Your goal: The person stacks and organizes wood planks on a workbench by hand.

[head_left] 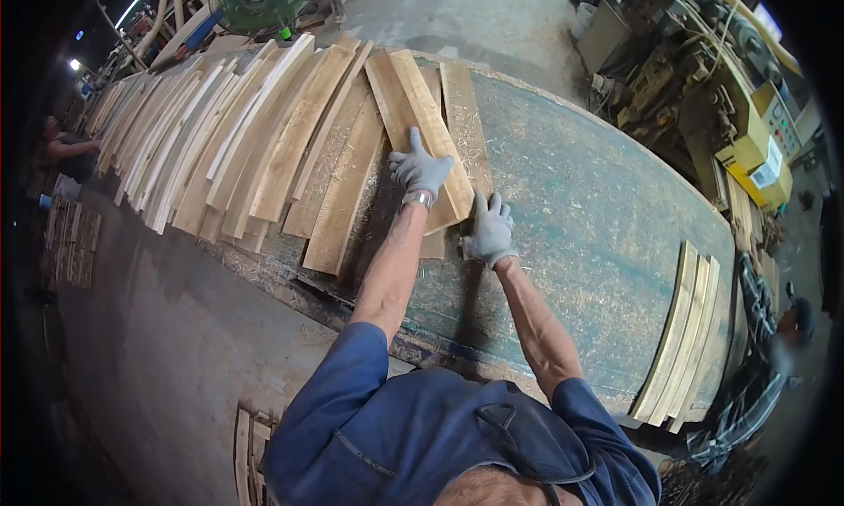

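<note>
My left hand (420, 170), in a grey glove, lies over a brown wooden board (387, 88) with its fingers hooked toward the left edge. A lighter board (428, 101) runs alongside it at the same slant, its near end beside my right hand (492, 231). That hand is gloved too, fingers apart and pointing away from me, close to the lighter board's near corner. Under and behind the slanted pair, another board (463, 110) lies flat on the green worktable (580, 207). Wood shavings are scattered over boards and table.
A long row of boards (220, 128) covers the table's left part. Three narrow boards (681, 339) lie at its right end. Yellow machinery (743, 145) stands beyond the right edge, a green machine (259, 0) at the back. One person (756, 348) is at right, another (70, 150) far left.
</note>
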Demonstrator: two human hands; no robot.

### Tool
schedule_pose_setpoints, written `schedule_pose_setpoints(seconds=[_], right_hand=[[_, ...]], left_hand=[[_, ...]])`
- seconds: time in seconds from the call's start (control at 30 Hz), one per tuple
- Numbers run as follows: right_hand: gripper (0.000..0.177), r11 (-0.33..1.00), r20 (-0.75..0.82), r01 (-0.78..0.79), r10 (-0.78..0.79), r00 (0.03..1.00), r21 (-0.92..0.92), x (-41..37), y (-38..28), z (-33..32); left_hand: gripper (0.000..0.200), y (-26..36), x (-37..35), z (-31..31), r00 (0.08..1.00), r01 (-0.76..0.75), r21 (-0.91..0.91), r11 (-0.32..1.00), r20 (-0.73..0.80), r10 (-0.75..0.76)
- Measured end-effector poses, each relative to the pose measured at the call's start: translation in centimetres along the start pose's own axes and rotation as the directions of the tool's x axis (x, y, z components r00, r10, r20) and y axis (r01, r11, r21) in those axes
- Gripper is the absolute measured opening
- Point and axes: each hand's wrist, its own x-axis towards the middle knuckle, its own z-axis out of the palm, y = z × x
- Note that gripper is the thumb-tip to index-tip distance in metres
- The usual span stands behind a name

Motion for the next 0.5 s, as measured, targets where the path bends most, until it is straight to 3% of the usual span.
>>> schedule_pose_setpoints(seconds=[0.13, 0.33, 0.43, 0.47, 0.5], right_hand=[[0.098, 1.0, -0.027, 0.007, -0.006, 1.0, 0.029, -5.8, 3.0, -0.6], [0.102, 0.984, -0.054, -0.176, 0.176, 0.983, 0.006, -21.2, 9.6, -3.1], [0.096, 0.945, -0.177, -0.317, 0.326, 0.929, 0.08, -27.2, 12.9, -4.8], [0.092, 0.9, -0.225, -0.376, 0.422, 0.878, 0.222, -28.5, 14.4, -5.4], [0.091, 0.88, -0.248, -0.407, 0.462, 0.852, 0.245, -29.9, 16.3, -5.7]], left_hand=[[0.104, 0.7, -6.7, 0.7, 0.997, -0.03, -0.037, 0.999, 0.064, 0.032], [0.101, 1.7, -21.7, 4.8, 0.939, -0.27, -0.118, 0.956, 0.187, 0.288], [0.099, 3.2, -26.5, 6.9, 0.855, -0.305, -0.439, 0.845, 0.264, 0.446], [0.095, 3.2, -27.1, 8.1, 0.837, -0.284, -0.543, 0.79, 0.261, 0.48], [0.095, 2.9, -26.9, 10.0, 0.803, -0.303, -0.66, 0.688, 0.212, 0.557]])
